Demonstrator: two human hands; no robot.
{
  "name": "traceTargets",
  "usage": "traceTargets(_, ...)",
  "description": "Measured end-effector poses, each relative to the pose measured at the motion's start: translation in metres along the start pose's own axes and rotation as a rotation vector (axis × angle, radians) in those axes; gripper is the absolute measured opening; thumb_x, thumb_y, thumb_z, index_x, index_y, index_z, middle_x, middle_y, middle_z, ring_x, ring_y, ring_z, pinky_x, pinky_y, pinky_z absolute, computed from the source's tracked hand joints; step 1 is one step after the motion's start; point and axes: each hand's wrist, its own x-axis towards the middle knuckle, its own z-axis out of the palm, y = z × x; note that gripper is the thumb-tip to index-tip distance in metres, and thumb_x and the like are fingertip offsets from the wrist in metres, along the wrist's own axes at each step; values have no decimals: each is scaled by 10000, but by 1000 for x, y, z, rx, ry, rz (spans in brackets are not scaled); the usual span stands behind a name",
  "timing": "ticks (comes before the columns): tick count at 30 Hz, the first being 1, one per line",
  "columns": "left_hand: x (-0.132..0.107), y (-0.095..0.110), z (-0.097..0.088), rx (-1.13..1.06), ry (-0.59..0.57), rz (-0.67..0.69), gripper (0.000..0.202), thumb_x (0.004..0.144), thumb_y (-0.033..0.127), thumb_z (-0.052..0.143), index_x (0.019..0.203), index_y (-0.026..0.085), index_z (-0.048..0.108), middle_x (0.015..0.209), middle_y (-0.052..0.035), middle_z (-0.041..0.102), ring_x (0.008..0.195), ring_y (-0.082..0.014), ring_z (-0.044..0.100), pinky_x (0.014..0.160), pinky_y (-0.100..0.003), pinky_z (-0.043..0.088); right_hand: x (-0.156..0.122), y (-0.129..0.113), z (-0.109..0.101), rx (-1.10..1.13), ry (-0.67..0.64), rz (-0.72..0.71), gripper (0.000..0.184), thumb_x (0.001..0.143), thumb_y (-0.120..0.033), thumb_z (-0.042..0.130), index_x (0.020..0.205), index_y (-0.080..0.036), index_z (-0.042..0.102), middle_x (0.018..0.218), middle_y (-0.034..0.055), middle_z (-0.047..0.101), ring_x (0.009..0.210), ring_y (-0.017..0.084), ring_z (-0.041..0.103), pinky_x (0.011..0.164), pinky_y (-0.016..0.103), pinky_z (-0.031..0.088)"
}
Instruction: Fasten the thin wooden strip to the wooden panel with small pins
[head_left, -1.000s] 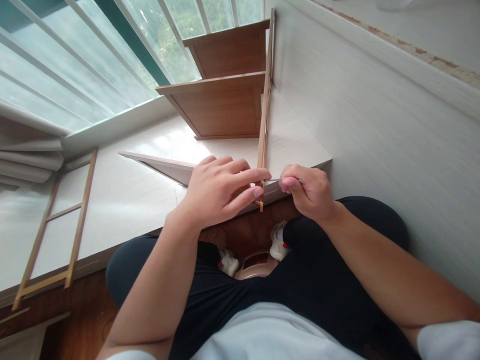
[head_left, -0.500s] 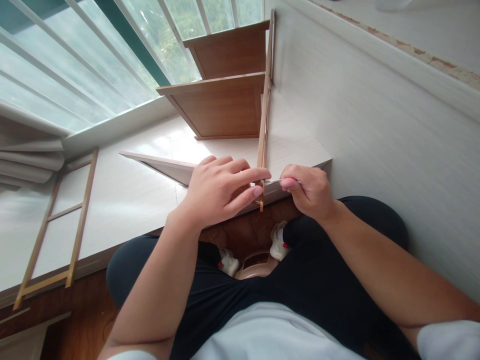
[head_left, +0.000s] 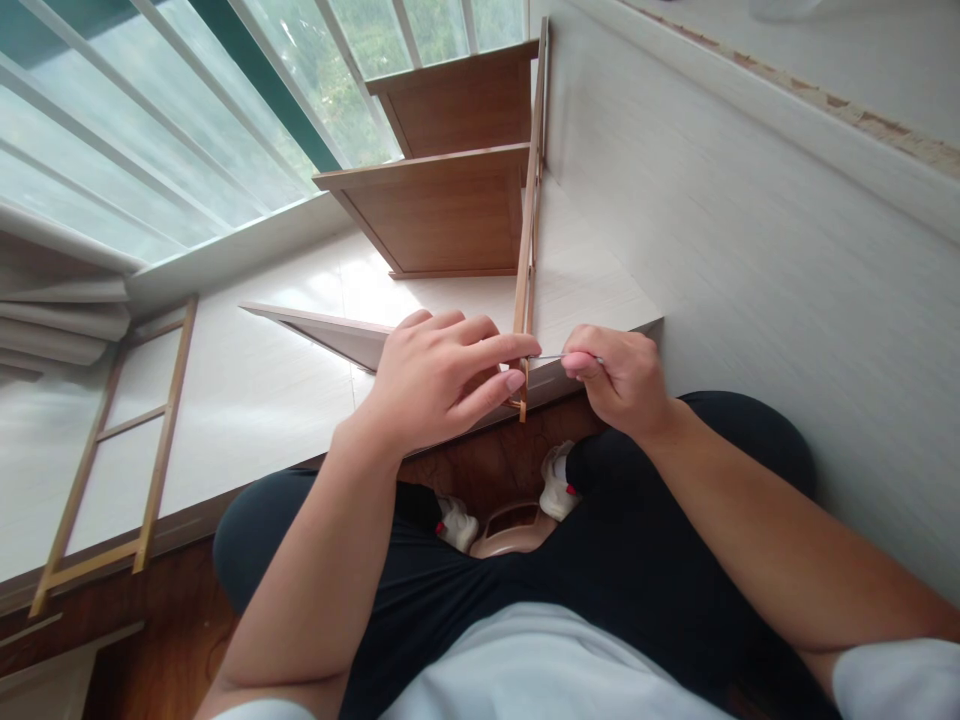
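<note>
My left hand [head_left: 439,385] pinches near end of thin pale-wood slat frame [head_left: 529,230]; right hand [head_left: 619,375] pinches slim metal tool [head_left: 551,358]. Frame likely light, brittle: hold by corner.

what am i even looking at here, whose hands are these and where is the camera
There is no machine here: a person works with two bare hands. The single picture comes from a camera worn on the head, looking down past the lap. The left hand holds a thin wooden frame that stands on edge on a pale surface. The right hand pinches a thin metal tool, whose tip meets the frame near its lower end. I cannot tell what kind of tool it is. A second frame lies flat on the surface at the left. Brown wooden panels stand further back by the window.
</note>
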Motion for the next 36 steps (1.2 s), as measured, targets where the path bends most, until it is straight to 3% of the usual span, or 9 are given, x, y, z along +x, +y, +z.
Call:
traceTargets(10, 0, 1, -1, -4, -9, -7, 441, 1090, 538, 397, 1295, 357, 743, 1009, -19, 779, 823, -201, 640, 805, -386, 383, -1, 0, -1, -83, -9, -72, 187, 1100, -305, 562, 1006, -220, 699, 785, 46, 691, 705, 187, 630, 691, 310, 474)
traceTargets(16, 1, 0, 0, 4, -12, -4, 439, 1088, 543, 403, 1305, 358, 738, 1003, -18, 777, 820, -201, 636, 791, -381, 374, 1, 1, -1, -11, -30, -51, 290, 1123, -371, 517, 938, -214, 674, 784, 42, 690, 687, 168, 621, 666, 297, 452)
traceTargets(21, 1, 0, 0, 9, -19, -6, 434, 1090, 547, 406, 1326, 370, 725, 1011, -9, 772, 832, -206, 639, 801, -378, 377, -3, -2, 8, 217, -83, 124, 531, 1143, -527, 414, 745, -202, 547, 643, -10, 526, 564, 118, 486, 585, 271, 378)
traceTargets(25, 1, 1, -3, 6, -44, -17, 445, 1093, 546, 408, 1356, 356, 713, 1018, -21, 770, 849, -213, 651, 813, -376, 384, -3, -8, 17, 569, -84, 371, 625, 1120, -632, 389, 663, -211, 460, 570, -21, 486, 506, 106, 454, 518, 253, 355)
traceTargets(28, 1, 2, -6, 3, -63, -33, 450, 1095, 543, 405, 1383, 355, 695, 1026, -27, 770, 869, -219, 662, 829, -381, 384, 0, -12, 17, 712, -132, 497, 667, 1075, -737, 374, 652, -224, 426, 524, -26, 470, 470, 108, 430, 481, 257, 334)
traceTargets(32, 0, 2, -9, 0, -85, -42, 459, 1102, 558, 396, 1435, 374, 653, 1077, -32, 770, 919, -227, 683, 891, -405, 383, 0, -12, 14, 761, -168, 513, 649, 1080, -727, 382, 682, -220, 458, 550, -22, 499, 497, 115, 457, 505, 263, 370)
traceTargets(36, -2, 2, -9, 8, -75, -35, 488, 1098, 593, 394, 1458, 367, 633, 1125, -56, 771, 961, -250, 680, 966, -442, 386, 1, -11, 11, 654, -154, 449, 600, 1106, -641, 438, 687, -212, 471, 576, -30, 498, 521, 106, 462, 528, 257, 369)
